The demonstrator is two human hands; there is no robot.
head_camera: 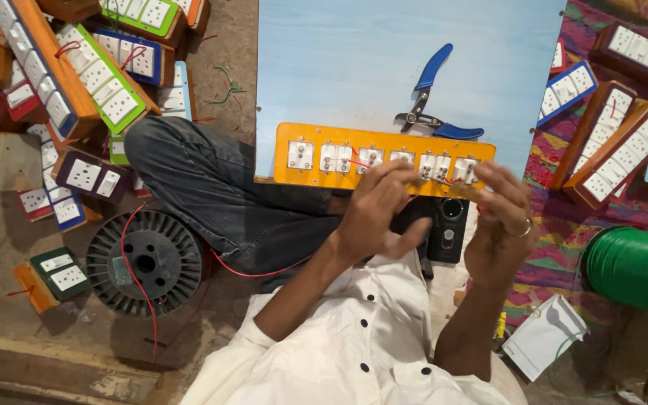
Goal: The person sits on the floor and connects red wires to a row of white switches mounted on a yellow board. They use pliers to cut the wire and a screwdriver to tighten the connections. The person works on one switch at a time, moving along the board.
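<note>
Fingers of both hands meet at the near edge of the pale blue board (354,67), where a long orange switch panel (316,142) lies with its back up, likely so the terminals and red wires are reachable. Its long axis runs left to right along that edge. The left hand (380,214) pinches at a terminal; the right hand (500,217) is clamped on the panel's right end, steadying it. Blue-handled pliers (430,94) lie just beyond the panel.
</note>
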